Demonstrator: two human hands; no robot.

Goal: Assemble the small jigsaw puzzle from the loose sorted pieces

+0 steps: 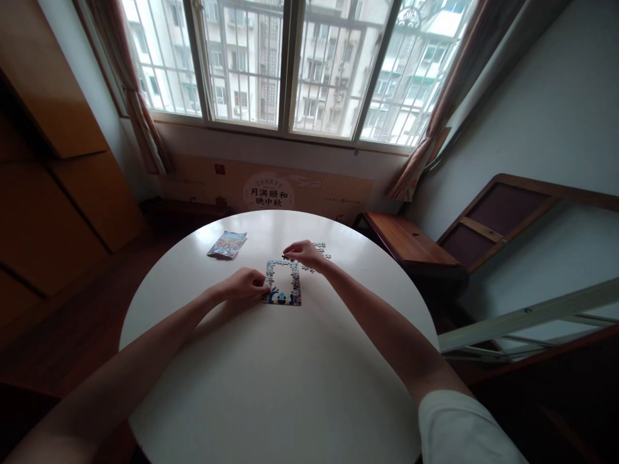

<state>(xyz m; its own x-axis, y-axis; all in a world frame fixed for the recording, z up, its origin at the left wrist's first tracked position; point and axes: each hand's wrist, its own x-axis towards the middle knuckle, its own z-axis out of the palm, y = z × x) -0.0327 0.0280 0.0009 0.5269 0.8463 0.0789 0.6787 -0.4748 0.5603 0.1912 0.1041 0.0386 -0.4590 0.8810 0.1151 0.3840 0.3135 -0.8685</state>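
A small jigsaw puzzle frame (283,283), with only its coloured border joined and its middle bare, lies on a round white table (271,374). My left hand (246,284) rests curled against the frame's left edge, fingers pressed on the border. At the frame's top right corner my right hand (304,252) pinches a small dark puzzle piece. Loose puzzle pieces (320,250) lie scattered just behind and right of that hand.
A colourful packet (227,245) lies on the table's far left. Beyond the table are a barred window (290,64), curtains, a printed cardboard panel (268,190) and a low wooden bench (406,241). Wooden cabinets (53,161) stand left; a leaning wooden frame (503,219) stands right.
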